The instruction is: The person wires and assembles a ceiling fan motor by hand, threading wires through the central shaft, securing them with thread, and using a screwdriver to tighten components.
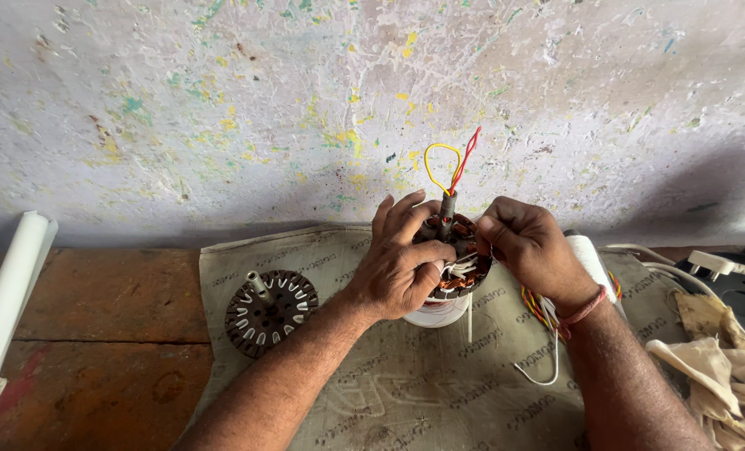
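Left hand [399,266], right hand [529,244] gripping round copper-wound stator [460,271] (ribbed)

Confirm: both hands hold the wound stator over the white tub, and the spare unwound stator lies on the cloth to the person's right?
Not quite. The head view shows the spare stator on the cloth to the person's left, beside the left hand. The right hand and wound stator are as stated.

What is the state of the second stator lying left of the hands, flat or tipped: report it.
Flat. The second stator lies with its round slotted face up on the cloth, its short shaft pointing upward, apart from the left hand.
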